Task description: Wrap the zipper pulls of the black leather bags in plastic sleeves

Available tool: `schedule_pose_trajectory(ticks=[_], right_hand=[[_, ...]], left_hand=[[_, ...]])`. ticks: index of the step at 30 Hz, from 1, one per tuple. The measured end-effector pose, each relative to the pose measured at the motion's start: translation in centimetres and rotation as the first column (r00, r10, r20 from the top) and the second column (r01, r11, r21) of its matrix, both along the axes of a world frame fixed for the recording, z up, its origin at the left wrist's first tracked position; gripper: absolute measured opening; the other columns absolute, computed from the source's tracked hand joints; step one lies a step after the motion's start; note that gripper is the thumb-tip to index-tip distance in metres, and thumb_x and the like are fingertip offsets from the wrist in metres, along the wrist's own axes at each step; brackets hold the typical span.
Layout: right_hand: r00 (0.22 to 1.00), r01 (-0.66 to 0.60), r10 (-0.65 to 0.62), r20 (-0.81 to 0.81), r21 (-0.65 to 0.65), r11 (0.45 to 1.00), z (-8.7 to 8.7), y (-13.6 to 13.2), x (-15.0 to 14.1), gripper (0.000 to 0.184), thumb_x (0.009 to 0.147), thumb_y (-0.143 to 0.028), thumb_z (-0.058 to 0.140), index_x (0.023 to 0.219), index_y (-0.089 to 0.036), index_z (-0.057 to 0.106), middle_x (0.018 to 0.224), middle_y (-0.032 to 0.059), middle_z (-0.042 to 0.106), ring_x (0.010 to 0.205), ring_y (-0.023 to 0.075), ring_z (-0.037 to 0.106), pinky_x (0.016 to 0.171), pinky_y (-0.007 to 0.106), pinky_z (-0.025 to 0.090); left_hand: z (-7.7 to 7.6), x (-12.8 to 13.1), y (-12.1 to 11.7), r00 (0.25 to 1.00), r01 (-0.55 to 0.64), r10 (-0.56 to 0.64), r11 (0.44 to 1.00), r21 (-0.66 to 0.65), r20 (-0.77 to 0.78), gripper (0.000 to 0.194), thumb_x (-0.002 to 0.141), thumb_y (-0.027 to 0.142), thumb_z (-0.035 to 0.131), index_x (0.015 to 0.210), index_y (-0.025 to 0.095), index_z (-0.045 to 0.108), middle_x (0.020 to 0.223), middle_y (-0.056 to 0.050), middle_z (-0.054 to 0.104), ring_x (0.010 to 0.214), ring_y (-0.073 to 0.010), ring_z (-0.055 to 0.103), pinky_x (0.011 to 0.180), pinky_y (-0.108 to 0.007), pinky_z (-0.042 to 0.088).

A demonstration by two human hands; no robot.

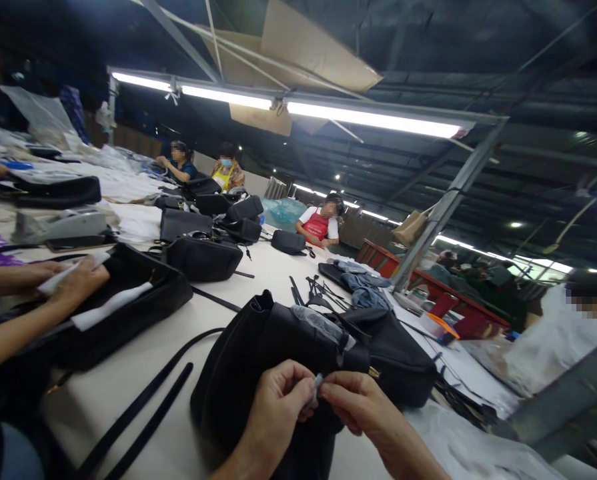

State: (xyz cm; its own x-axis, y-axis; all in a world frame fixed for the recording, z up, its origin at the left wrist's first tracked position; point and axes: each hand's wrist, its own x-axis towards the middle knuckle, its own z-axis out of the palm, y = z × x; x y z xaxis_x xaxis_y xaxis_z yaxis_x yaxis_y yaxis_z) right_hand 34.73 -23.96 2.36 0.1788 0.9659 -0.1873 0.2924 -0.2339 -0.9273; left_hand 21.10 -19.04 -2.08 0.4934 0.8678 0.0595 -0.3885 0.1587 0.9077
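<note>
Left hand [277,403] and right hand [361,402] are both pinching a small pale wrap [318,382], close together over the black bag [233,363], which is sitting toward the near edge of the table [272,275]. Wrap could be tearing or slipping if fingers are tugging unevenly.

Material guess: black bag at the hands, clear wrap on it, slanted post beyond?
Black bag: leather or faux leather, can't tell which; smooth, low sheen, soft folds.
Clear wrap: probably thin plastic film, glossy; see-through, crinkled highlights.
Slanted post: likely metal, dull gray; straight, hard edges.
</note>
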Motion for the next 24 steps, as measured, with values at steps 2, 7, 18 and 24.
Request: schedule_pose_trajectory(ticks=[2, 7, 18, 24], right_hand=[[1.000, -0.009, 0.009, -0.002, 0.005, 1.000, -0.1, 0.1, -0.2, 0.031, 0.069, -0.045, 0.064, 0.056, -0.017, 0.059, 0.041, -0.0093, 0.034, 0.040, 0.0051, 0.023, 0.042, 0.025, 0.011], [0.993, 0.068, -0.059, -0.105, 0.081, 0.994, -1.6, 0.3, -0.9, 0.038, 0.069, -0.053, 0.070, 0.065, -0.017, 0.059, 0.043, -0.0093, 0.037, 0.040, 0.0053, 0.025, 0.042, 0.023, 0.014], [0.943, 0.312, -0.332, -0.002, 0.344, 0.886, -3.2, -0.8, -2.1, 0.045, 0.070, -0.064, 0.069, 0.065, -0.020, 0.064, 0.058, 0.0005, 0.058, 0.059, 0.0158, 0.051, 0.051, 0.026, 0.039], [0.915, 0.180, -0.132, -0.382, 0.092, 0.979, -2.7, -0.5, -2.5, 0.043, 0.066, -0.055, 0.079, 0.070, -0.018, 0.057, 0.047, -0.0107, 0.035, 0.042, 0.0028, 0.017, 0.041, 0.020, 0.008]], left_hand=[[0.0, -0.2, 0.1, 1.000, 0.002, -0.003, 1.000, -0.017, -0.031, 0.028, 0.066, 0.042, 0.071, 0.067, 0.015, 0.062, 0.055, 0.000, 0.059, 0.050, -0.0105, 0.049, 0.050, -0.023, 0.037], [-0.4, -0.2, 0.4, 0.998, -0.033, 0.032, 0.999, -0.018, -0.059, 0.027, 0.067, 0.041, 0.068, 0.068, 0.015, 0.061, 0.055, 0.001, 0.058, 0.049, -0.0099, 0.050, 0.049, -0.022, 0.037], [-1.1, 0.6, -0.4, 0.993, -0.102, 0.098, 0.993, 0.064, 0.064, 0.027, 0.077, 0.040, 0.068, 0.074, 0.019, 0.053, 0.062, 0.004, 0.054, 0.058, -0.0103, 0.051, 0.054, -0.021, 0.040], [-2.1, 0.0, -0.8, 0.981, -0.041, 0.030, 0.998, 0.054, 0.191, 0.033, 0.080, 0.041, 0.069, 0.094, 0.021, 0.045, 0.064, 0.005, 0.057, 0.062, -0.0111, 0.053, 0.061, -0.024, 0.043]])
